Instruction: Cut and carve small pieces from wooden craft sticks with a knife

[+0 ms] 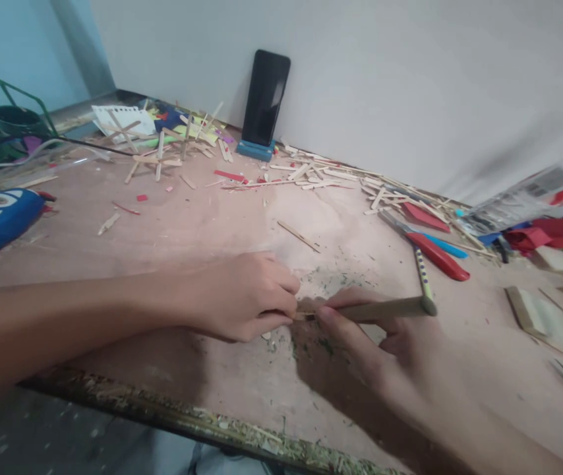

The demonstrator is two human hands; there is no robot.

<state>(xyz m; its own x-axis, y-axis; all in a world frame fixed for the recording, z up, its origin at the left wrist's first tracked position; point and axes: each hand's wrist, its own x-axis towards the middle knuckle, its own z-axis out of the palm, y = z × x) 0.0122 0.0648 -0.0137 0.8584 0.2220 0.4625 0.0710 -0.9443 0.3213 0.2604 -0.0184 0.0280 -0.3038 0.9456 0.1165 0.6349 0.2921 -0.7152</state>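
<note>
**Two hands closed on one wooden stick at the counter's front edge**

The fingers (281, 290) of the left hand (242, 297) are curled shut, pinching the near end of a wooden stick (375, 309). The right hand (390, 349) grips the same stick along its length, thumb on top. The stick lies almost level, just above the counter (202, 224), over a patch of fine green and pale shavings (325, 280).

The two sets of fingertips nearly meet at the stick's end, so as I judge it a slip of either grip could jab a finger or snap the thin end. The crumbs underneath could also let a pressed stick skid.

Counted: one held stick and two hands. Farther out are one green dotted pencil (422, 274), one red-handled tool (437, 256) with a blue-handled one beside it, and one dark phone (265, 97) upright in a blue stand against the wall. The loose craft sticks (311, 173) are too many to count.
</note>
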